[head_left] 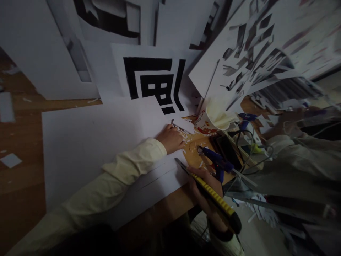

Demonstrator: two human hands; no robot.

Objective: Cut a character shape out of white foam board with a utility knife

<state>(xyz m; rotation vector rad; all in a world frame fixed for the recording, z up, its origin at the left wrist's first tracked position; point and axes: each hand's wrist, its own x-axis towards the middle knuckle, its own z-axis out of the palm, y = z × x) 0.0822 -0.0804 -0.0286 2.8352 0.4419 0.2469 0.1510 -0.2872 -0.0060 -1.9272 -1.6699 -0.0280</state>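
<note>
My right hand (198, 186) grips a yellow and black utility knife (213, 198). Its metal blade points up and left, over the right end of a large white sheet (87, 142). Stretched across this sheet, my left hand (172, 138) has its fingers curled in among small white paper scraps (188, 137) near the sheet's right edge. A small dark tip shows at those fingers; what they hold, if anything, I cannot make out. Thin lines run along the sheet near the knife. Just beyond lies white paper with a bold black character (157, 85).
Right of my hands lie a blue glue gun (217, 160), a paper cup (211, 119) of pale strips and tangled cables (250, 142). Another person's sleeve (298, 156) is at the far right. White boards with grey cut-out shapes (247, 53) stand behind, on the wooden table (21, 177).
</note>
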